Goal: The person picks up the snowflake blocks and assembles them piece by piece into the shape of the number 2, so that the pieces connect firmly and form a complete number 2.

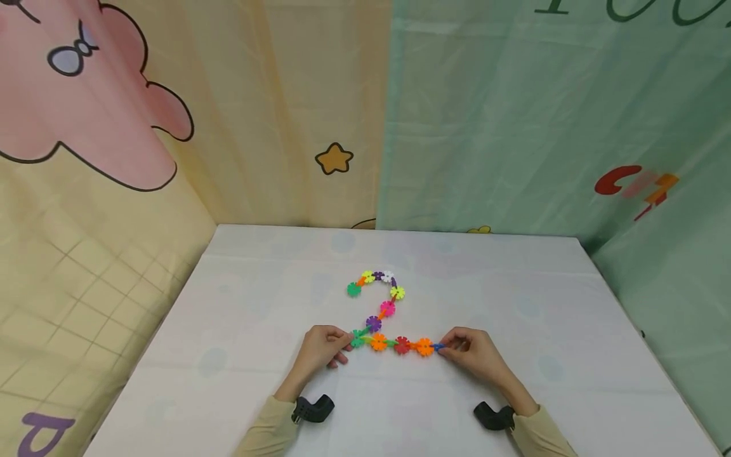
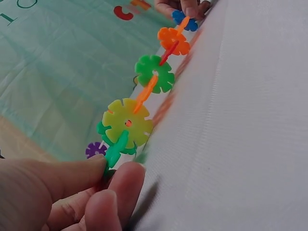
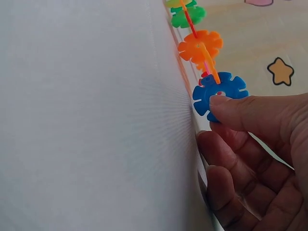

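Observation:
A chain of colourful plastic snowflake discs point(image 1: 388, 308) lies on the white table, shaped like a figure 2. My left hand point(image 1: 322, 347) pinches a green disc point(image 2: 115, 153) at the lower left corner of the chain. At the right end of the bottom row, my right hand point(image 1: 473, 353) pinches a blue disc point(image 3: 220, 96) between thumb and forefinger. Between the hands run an orange disc point(image 1: 379, 343), a red disc point(image 1: 402, 345) and another orange disc point(image 1: 424, 347), joined by discs set edge-on. The curved top ends in a green disc point(image 1: 354, 289).
The white table point(image 1: 228, 304) spreads around the chain. Behind it hang a yellow curtain point(image 1: 274, 114) and a green curtain point(image 1: 491, 120) with printed figures. Black wrist cameras are strapped to the left sleeve point(image 1: 268, 428) and the right sleeve point(image 1: 542, 435).

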### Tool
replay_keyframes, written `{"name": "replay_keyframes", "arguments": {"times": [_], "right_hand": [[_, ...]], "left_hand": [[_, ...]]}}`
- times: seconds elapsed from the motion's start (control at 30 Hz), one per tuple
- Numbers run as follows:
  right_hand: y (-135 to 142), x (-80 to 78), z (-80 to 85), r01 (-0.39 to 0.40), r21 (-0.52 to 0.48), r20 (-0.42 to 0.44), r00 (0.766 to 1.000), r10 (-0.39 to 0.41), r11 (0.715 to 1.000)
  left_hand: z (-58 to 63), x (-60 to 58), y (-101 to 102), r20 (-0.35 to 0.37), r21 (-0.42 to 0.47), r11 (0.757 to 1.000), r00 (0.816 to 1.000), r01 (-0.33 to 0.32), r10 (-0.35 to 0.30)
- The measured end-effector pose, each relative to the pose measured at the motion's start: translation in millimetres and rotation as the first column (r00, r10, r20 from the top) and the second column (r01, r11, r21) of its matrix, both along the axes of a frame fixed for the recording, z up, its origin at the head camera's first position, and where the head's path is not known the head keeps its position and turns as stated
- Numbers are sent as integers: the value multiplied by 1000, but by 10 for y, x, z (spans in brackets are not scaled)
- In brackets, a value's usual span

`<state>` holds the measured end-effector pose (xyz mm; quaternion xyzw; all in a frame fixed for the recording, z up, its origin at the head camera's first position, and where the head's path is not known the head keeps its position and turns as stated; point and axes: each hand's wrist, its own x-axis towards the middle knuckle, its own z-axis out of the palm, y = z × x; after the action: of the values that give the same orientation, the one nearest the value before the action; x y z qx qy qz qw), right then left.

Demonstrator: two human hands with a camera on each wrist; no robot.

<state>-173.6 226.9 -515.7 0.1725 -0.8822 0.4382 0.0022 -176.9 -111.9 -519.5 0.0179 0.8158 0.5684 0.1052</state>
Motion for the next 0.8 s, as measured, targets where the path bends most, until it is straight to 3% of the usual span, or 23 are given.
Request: {"name": "replay_keyframes", "arguments": {"times": [0.5,0.63,0.73,0.8], "right_hand": [[32,-36,-14,-3,-25,33,999,3,1000],[-53,50,193,-19,-14,32,999,20,1000],[-76,83,248,-44,-19,28,999,44,999],[-25,40,124,-60,-32,32,998,61,998]], "left_hand": [[-13,-29,-8,-6,-10,1000,1000,2,-2],[-33,-22,-25,0,10,1000,1000,2,-2],[-43,-8,-35,12,42,999,1000,-10,9],[-49,6,-39,23,66,998,999,-23,21]]}}
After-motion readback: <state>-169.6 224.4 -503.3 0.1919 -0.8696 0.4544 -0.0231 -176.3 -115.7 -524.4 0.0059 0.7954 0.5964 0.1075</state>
